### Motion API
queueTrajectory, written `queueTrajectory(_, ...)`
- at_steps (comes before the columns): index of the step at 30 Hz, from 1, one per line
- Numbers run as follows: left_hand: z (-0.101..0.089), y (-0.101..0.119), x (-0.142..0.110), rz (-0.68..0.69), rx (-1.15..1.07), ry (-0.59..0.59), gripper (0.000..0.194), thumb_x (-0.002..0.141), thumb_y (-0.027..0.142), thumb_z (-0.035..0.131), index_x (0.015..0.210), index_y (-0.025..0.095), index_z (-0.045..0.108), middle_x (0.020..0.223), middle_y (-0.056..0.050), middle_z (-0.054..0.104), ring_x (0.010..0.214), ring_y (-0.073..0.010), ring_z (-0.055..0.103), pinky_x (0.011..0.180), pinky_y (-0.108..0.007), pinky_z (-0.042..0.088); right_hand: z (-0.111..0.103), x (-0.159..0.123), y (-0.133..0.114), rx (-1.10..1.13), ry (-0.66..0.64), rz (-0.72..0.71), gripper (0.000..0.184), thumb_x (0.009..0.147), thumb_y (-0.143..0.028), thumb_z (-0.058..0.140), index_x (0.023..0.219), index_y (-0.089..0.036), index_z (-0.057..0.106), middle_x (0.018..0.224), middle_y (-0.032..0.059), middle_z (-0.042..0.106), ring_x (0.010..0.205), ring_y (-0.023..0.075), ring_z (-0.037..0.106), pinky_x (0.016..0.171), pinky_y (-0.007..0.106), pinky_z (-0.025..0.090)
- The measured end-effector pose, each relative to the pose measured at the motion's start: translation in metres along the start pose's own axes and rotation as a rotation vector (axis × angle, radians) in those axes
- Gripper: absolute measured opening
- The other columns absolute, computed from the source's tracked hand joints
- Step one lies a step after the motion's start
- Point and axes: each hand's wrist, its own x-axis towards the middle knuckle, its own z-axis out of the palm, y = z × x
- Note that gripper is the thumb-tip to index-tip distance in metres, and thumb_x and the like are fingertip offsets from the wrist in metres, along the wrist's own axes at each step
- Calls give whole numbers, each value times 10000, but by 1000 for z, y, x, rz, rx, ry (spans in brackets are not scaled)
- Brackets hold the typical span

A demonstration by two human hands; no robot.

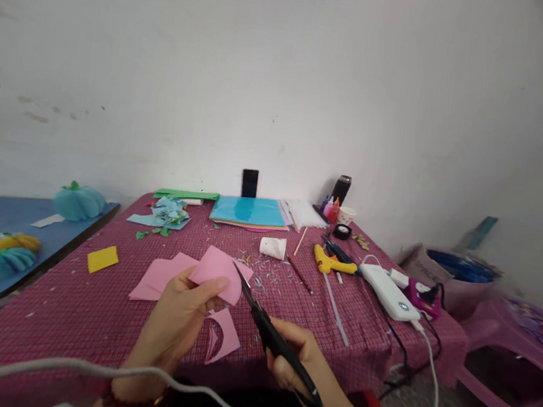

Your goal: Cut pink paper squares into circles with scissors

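Observation:
My left hand point(185, 308) pinches a sheet of pink paper point(217, 269) between thumb and fingers; its lower right edge is cut in a curve. In my right hand point(296, 356) is a pair of black-handled scissors point(280, 342), with the blades at the paper's right part. Whether the blades are apart is hard to tell. On the cloth below lies a pink offcut point(229, 339) with a rounded gap in it. More pink sheets point(152, 280) lie flat just behind and left of my left hand.
A paper cup point(273, 247) lies on its side amid paper shreds. Toward the right are a yellow glue gun point(331, 260), a white power bank point(389, 292) and cables. Coloured sheets point(246, 210) and a phone point(249, 183) are by the wall. A white cable point(86, 366) crosses in front.

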Motion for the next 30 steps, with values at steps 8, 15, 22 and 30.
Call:
queueTrajectory(8,-12,11,6,-36,116,-78,166,578,175,802,587,125,643,542,1,611,483,-97,533,496,-207,421,1,1,-11,-14,-58,-44,554,753,-431,727,1255,-223,620,584,-37,447,482,66,293,388,171,222)
queueTrajectory(15,-15,22,9,-58,197,-96,165,523,173,815,583,128,668,542,-19,635,472,-108,535,490,-211,409,3,2,-10,-30,-69,-25,597,746,-505,719,1247,-196,624,563,-41,439,467,63,296,385,175,230)
queueTrajectory(22,-31,23,18,-64,278,-174,142,584,178,787,700,124,726,616,-67,670,528,-151,594,546,-250,459,3,1,-8,8,-60,58,607,723,-497,739,1235,-193,622,536,-67,431,389,28,280,348,151,216)
queueTrajectory(30,-34,19,17,-119,336,-213,111,563,175,777,616,138,687,596,-45,655,512,-135,567,523,-232,443,4,2,-12,50,-99,135,755,657,-596,745,1246,-156,573,634,-46,480,443,37,323,394,166,257)
